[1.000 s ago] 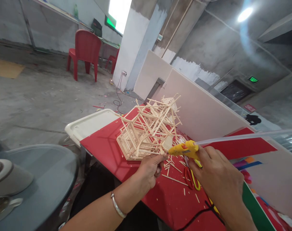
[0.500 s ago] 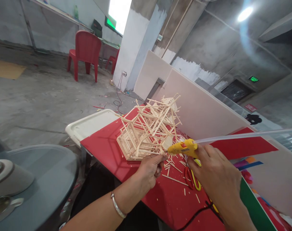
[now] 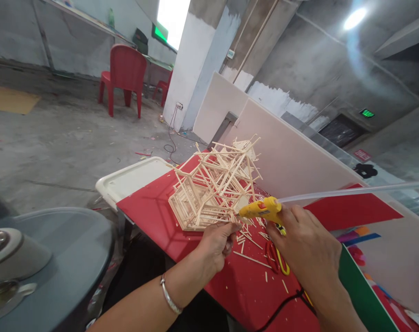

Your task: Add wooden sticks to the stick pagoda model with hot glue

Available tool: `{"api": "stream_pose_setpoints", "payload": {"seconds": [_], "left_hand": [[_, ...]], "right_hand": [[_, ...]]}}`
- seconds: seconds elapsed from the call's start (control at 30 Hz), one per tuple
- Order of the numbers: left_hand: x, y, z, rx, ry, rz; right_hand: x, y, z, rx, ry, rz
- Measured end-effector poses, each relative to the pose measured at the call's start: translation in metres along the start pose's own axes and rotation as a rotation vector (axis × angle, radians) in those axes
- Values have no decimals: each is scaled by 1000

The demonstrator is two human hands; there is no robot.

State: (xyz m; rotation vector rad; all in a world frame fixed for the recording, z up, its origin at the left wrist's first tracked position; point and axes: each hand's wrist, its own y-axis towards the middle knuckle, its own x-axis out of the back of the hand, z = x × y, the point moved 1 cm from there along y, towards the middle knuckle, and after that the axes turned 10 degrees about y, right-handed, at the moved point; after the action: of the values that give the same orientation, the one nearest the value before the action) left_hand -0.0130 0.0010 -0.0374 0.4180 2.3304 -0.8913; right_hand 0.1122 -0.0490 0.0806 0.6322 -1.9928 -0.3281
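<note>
A model built of thin wooden sticks (image 3: 212, 186) stands on the red tabletop (image 3: 150, 210). My left hand (image 3: 216, 244) is closed in a pinch at the model's near edge, holding a stick that belongs to it or lies against it. My right hand (image 3: 308, 251) grips a yellow glue gun (image 3: 261, 208) whose nozzle points left at the model's lower right corner, close to my left fingers. A long clear glue stick (image 3: 351, 191) juts out of the gun's back to the right. A black cord (image 3: 281, 309) trails from the gun toward me.
Loose stick pieces (image 3: 250, 258) and red-and-yellow scissors (image 3: 276, 258) lie on the red top by my hands. White boards (image 3: 285, 157) stand behind the model. A white tray (image 3: 133, 177) sits at the table's left end. A grey round table (image 3: 57, 258) is at lower left, red chairs (image 3: 124, 74) farther back.
The glue gun's nozzle has edged a little left and up toward the model's corner. My left hand has stayed in place.
</note>
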Motion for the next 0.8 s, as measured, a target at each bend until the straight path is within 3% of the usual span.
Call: {"api": "stream_pose_setpoints", "payload": {"seconds": [0.37, 0.8], "left_hand": [[-3, 2, 2, -8, -2, -1], [-9, -1, 2, -29, 26, -47]], "right_hand": [[-3, 3, 1, -66, 24, -1], [-6, 3, 4, -46, 63, -78]]}}
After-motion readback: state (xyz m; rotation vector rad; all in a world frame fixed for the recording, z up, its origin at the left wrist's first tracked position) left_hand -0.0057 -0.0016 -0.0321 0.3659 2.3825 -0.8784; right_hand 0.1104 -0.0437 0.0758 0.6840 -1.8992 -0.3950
